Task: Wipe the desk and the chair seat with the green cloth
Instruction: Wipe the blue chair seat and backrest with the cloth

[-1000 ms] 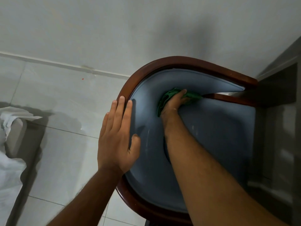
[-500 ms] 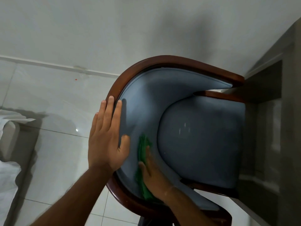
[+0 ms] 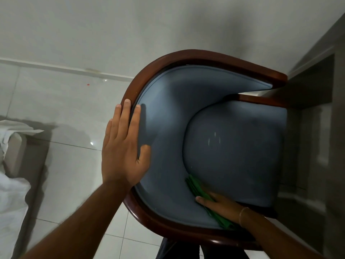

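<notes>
I look straight down on a chair with a blue-grey padded seat (image 3: 237, 146) and a curved dark wooden rim (image 3: 168, 60). My left hand (image 3: 123, 148) lies flat and open on the rim and the inner padded back at the left. My right hand (image 3: 222, 206) presses the green cloth (image 3: 196, 187) against the padding where the seat meets the near armrest, at the lower right. The cloth is folded and partly hidden under my palm and wrist. A grey desk (image 3: 317, 75) stands at the right, against the chair's open front.
White floor tiles (image 3: 61, 109) spread to the left of the chair, with a white wall (image 3: 130, 25) behind. A bed corner with white sheets (image 3: 11, 184) sits at the far left edge. Dark trouser legs (image 3: 168, 249) show below the chair rim.
My right hand has swept the cloth from the far curve of the chair back, around the left side, to the near right armrest. My left hand stays on the rim.
</notes>
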{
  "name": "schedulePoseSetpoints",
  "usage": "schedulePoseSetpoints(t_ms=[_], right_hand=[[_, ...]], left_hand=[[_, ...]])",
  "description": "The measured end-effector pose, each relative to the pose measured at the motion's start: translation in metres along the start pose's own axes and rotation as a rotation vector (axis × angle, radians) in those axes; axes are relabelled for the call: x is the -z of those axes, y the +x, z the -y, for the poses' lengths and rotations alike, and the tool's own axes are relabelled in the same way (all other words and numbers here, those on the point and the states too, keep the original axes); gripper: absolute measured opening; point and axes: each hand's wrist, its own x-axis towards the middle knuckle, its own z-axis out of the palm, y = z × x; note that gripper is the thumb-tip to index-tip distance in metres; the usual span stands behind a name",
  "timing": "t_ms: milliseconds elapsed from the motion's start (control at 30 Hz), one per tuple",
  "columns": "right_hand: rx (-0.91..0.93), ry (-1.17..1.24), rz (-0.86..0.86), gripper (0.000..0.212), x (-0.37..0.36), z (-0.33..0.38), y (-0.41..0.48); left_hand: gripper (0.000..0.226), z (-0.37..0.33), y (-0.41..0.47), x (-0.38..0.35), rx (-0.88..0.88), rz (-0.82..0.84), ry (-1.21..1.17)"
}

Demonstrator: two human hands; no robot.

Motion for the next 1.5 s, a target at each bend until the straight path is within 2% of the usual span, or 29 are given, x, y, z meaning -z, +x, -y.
schedulePoseSetpoints(t_ms=[67, 200, 467, 600, 667, 767, 833, 933, 1000, 1067, 1133, 1333, 1500], right_hand=[[-0.04, -0.029, 0.048, 0.09, -0.003, 0.014, 0.021], [-0.025, -0.018, 0.063, 0.075, -0.011, 0.037, 0.059], [-0.021, 0.13, -0.223, 0.054, -0.038, 0.049, 0.081], [0.166, 0.439, -0.37, 0.052, -0.064, 0.105, 0.065], [0.291, 0.5, -0.464, 0.056, -0.083, 0.137, 0.056], [0.571, 0.392, -0.566, 0.061, -0.109, 0.179, 0.052], [0.67, 0.209, -0.663, 0.066, -0.113, 0.203, 0.063], [0.778, -0.14, -0.812, 0.078, -0.091, 0.227, 0.095], [0.883, -0.213, -0.862, 0.07, -0.057, 0.246, 0.112], [0.934, -0.117, -0.904, 0.064, -0.022, 0.265, 0.119], [0.894, -0.056, -0.972, 0.068, 0.005, 0.277, 0.124], [0.81, -0.047, -1.223, 0.078, 0.059, 0.271, 0.147], [0.702, 0.249, -1.49, 0.067, 0.111, 0.246, 0.168]], left_hand=[[0.091, 0.001, 0.0, 0.0, 0.003, 0.001, 0.007], [0.091, 0.002, 0.0, -0.002, -0.008, -0.001, 0.024], [0.096, 0.003, -0.004, -0.004, -0.012, 0.016, 0.033], [0.102, 0.002, -0.003, -0.003, -0.01, 0.018, -0.012], [0.099, 0.001, -0.003, -0.002, -0.015, 0.014, -0.03], [0.084, -0.001, -0.003, -0.003, -0.005, -0.009, -0.03], [0.081, -0.003, -0.003, -0.003, 0.012, -0.012, -0.032], [0.083, -0.005, -0.003, -0.003, 0.007, -0.024, -0.026], [0.085, -0.006, -0.001, -0.002, 0.01, -0.027, -0.022], [0.089, -0.007, 0.0, 0.0, 0.031, -0.015, -0.018], [0.091, -0.009, -0.001, 0.001, 0.044, -0.003, -0.011], [0.087, -0.007, 0.0, 0.001, 0.042, 0.013, -0.011], [0.084, -0.006, -0.002, -0.001, 0.017, 0.015, 0.004]])
